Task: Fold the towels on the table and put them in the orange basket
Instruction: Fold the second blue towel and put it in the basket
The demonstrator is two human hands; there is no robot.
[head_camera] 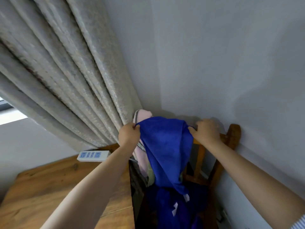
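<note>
Hanging between two raised hands, a blue towel (pixel 166 146) is held up in front of the wooden chair (pixel 231 136); its top edge is stretched from the left hand (pixel 128 135) to the right hand (pixel 206 130), and the cloth narrows downward to a point with a small white tag (pixel 186 197) near its lower tip; the left hand is clenched on the towel's upper left corner, the cloth pinched between thumb and fingers; the right hand is closed on the upper right corner, thumb pressed against the fabric, just in front of the chair's top rail; the towel is thus carried clear of the tabletop (pixel 54 187), which lies to the left of the chair; more blue cloth (pixel 173 210) is seen heaped below the held towel, at the chair's seat, with another white tag on it; whether it is one towel or several cannot be told; a pink towel with grey stripes (pixel 142 115) is draped behind the blue towel, left of the chair back, beside the curtain (pixel 66 71); a white power strip (pixel 93 155) is laid on the far edge of the tabletop, left of the chair; a grey wall (pixel 231 63) stands behind the chair; a striped sleeve (pixel 298 223) is visible at the right forearm's edge.
</note>
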